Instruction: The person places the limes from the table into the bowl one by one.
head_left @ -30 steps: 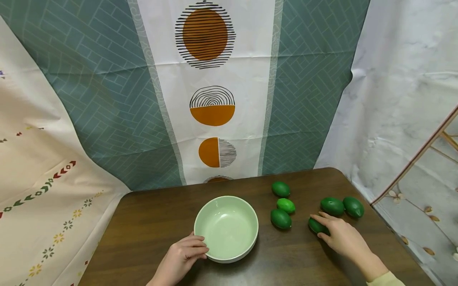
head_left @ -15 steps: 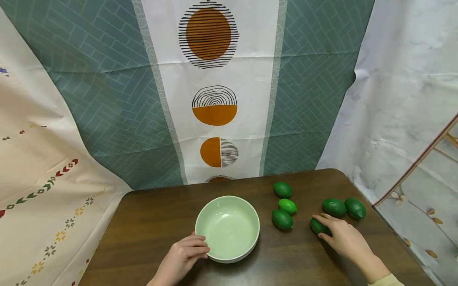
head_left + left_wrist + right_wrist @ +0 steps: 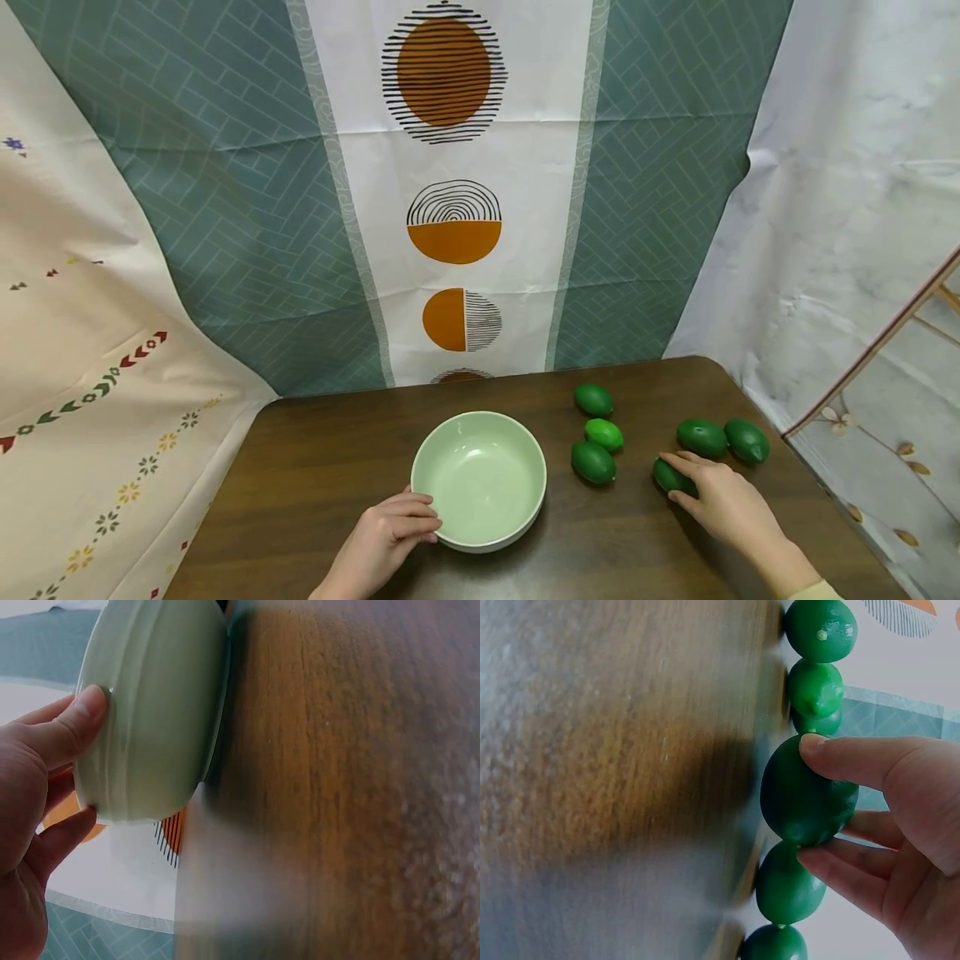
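A pale green bowl [image 3: 480,483] stands on the brown table with nothing in it. My left hand [image 3: 384,537] grips its near left rim; in the left wrist view the thumb [image 3: 91,705] lies against the bowl's outer wall. At the right, my right hand [image 3: 723,504] holds a dark green lime [image 3: 667,477] between thumb and fingers. The right wrist view shows that lime [image 3: 799,795] low by the tabletop, the thumb on one side and the fingers on the other.
Between bowl and right hand lie a dark lime [image 3: 593,462], a small bright green lime [image 3: 604,434] and another dark lime [image 3: 594,400]. Two more dark limes, a left one [image 3: 702,437] and a right one [image 3: 747,441], sit beyond the right hand. Patterned cloth [image 3: 480,250] hangs behind the table [image 3: 315,467].
The head view has shifted slightly, so everything sits a little further right in it. Both hands keep their places on the bowl and the lime.
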### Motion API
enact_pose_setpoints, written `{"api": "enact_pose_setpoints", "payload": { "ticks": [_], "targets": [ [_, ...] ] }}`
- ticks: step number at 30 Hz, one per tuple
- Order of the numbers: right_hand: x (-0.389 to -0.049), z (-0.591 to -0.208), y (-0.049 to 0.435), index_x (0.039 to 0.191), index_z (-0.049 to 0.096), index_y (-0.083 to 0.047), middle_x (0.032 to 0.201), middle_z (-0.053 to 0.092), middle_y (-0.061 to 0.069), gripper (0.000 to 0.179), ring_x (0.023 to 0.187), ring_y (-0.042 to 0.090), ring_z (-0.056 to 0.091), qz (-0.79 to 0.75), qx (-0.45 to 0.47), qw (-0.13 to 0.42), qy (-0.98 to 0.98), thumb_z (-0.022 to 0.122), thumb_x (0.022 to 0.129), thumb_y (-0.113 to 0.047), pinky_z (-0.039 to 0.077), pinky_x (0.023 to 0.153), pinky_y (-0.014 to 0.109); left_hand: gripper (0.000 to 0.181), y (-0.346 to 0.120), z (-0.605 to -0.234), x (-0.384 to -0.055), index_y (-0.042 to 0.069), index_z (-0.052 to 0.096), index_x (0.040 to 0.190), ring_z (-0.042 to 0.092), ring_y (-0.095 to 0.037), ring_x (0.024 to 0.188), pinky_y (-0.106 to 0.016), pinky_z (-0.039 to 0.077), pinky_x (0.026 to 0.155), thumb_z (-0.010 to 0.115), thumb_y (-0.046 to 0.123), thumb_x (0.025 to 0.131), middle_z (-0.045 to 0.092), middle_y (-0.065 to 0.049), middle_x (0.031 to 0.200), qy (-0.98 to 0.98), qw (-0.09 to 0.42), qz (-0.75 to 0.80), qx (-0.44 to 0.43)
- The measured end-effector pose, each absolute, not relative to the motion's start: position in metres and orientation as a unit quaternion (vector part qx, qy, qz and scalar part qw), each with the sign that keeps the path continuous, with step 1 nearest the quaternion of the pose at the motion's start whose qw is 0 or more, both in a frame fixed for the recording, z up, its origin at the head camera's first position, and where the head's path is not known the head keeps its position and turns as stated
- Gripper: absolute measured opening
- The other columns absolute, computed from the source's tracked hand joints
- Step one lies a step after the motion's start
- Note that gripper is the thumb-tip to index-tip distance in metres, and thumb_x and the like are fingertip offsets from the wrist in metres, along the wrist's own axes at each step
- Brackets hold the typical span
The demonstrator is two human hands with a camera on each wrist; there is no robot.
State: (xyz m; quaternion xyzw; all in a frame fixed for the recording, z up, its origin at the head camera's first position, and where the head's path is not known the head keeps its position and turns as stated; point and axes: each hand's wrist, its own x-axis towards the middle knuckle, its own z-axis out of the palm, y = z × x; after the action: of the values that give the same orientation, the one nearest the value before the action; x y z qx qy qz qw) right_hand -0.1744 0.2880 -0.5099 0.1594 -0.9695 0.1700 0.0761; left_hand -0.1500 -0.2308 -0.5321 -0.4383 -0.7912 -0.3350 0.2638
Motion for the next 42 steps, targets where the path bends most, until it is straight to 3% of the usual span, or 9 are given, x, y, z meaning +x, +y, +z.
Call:
{"api": "enact_pose_setpoints", "payload": {
  "ticks": [14,22,27,34,42],
  "targets": [
    [-0.171,-0.498,0.282,0.137,0.072,-0.006,0.131,0.071,0.025,0.059,0.107,0.043,0.074,0.186,0.142,0.092,-0.968,0.093,0.084,-0.020,0.065,0.076,0.058,0.033,-0.230,-0.535,-0.150,0.010,0.085,0.099,0.076,-0.030,0.101,-0.033,0.048,0.117,0.095,-0.003,0.070,0.079,-0.001,0.101,-0.790,0.276,-0.335,-0.433],
    [-0.166,-0.488,0.270,0.137,0.073,-0.010,0.125,0.075,0.014,0.057,0.097,0.032,0.077,0.204,0.142,0.106,-0.963,0.093,0.084,-0.021,0.066,0.072,0.051,0.032,-0.229,-0.534,-0.148,0.010,0.085,0.098,0.077,-0.029,0.101,-0.033,0.046,0.119,0.095,-0.004,0.071,0.080,-0.003,0.101,-0.795,0.265,-0.352,-0.418],
    [-0.165,-0.481,0.261,0.137,0.073,-0.011,0.125,0.075,0.013,0.056,0.101,0.034,0.077,0.208,0.145,0.117,-0.960,0.093,0.085,-0.023,0.066,0.076,0.053,0.027,-0.231,-0.534,-0.146,0.010,0.086,0.098,0.077,-0.026,0.105,-0.036,0.044,0.119,0.094,0.000,0.074,0.080,0.000,0.103,-0.811,0.236,-0.357,-0.399],
    [-0.165,-0.473,0.250,0.139,0.072,-0.013,0.128,0.075,0.011,0.058,0.107,0.033,0.076,0.217,0.157,0.134,-0.954,0.092,0.087,-0.025,0.066,0.081,0.053,0.015,-0.231,-0.533,-0.148,0.008,0.085,0.099,0.077,-0.030,0.102,-0.034,0.041,0.121,0.090,0.008,0.084,0.080,-0.003,0.101,-0.795,0.257,-0.352,-0.422],
    [-0.165,-0.463,0.232,0.141,0.072,-0.016,0.130,0.075,0.004,0.057,0.109,0.025,0.076,0.243,0.167,0.145,-0.944,0.092,0.088,-0.026,0.065,0.083,0.048,0.027,-0.230,-0.532,-0.147,0.011,0.086,0.099,0.077,-0.027,0.105,-0.036,0.044,0.120,0.094,0.000,0.075,0.080,0.000,0.103,-0.808,0.241,-0.357,-0.402]
  ]
}}
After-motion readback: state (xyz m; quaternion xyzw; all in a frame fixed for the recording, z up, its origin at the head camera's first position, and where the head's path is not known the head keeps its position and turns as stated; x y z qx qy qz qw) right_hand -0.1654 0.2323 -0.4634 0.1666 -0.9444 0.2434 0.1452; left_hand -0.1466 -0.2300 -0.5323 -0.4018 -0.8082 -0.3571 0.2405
